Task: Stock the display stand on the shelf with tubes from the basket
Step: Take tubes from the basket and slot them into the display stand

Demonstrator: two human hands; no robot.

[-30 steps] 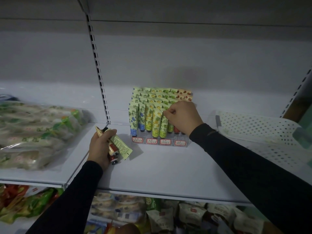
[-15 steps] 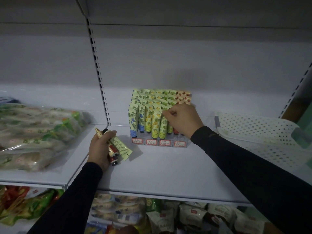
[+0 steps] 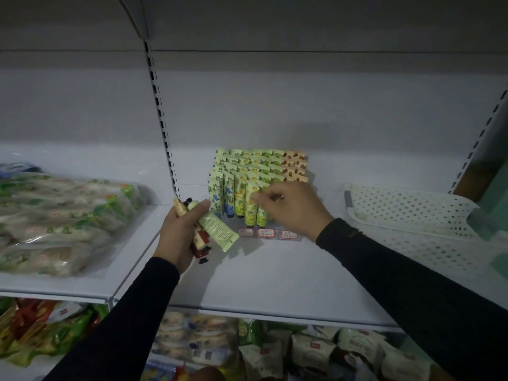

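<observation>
Left hand (image 3: pixel 178 235) grips a small bundle of tubes: a pale green tube (image 3: pixel 217 229) slants down to the right out of the fist, thumb pressed across its upper end, with a red-patterned tube (image 3: pixel 201 242) beneath it and the end of a tan one showing above the fingers. The bundle is held just above the shelf (image 3: pixel 275 276), close to the stand's front left corner.

Far left, on the neighbouring shelf section: clear bags of packaged food (image 3: pixel 60 215), lying flat in a heap.

Centre: display stand (image 3: pixel 268 232), clear plastic, red price labels along its front edge. Rows of upright tubes (image 3: pixel 247 182) fill it, blue-printed at left, yellow and green in the middle, orange at the far right.

Right hand (image 3: pixel 291 207) sits at the front row, right of centre, fingers curled. Fingertips (image 3: pixel 257 198) are at the top of a yellow tube (image 3: pixel 250 204) standing in the front row; cannot tell whether they pinch it or only touch it. Both sleeves are black.

Far right: white perforated basket (image 3: pixel 406 213) resting on the shelf, well apart from the stand. Its contents are not visible.

Below the shelf: more bagged goods (image 3: pixel 302 350) on a lower level.
</observation>
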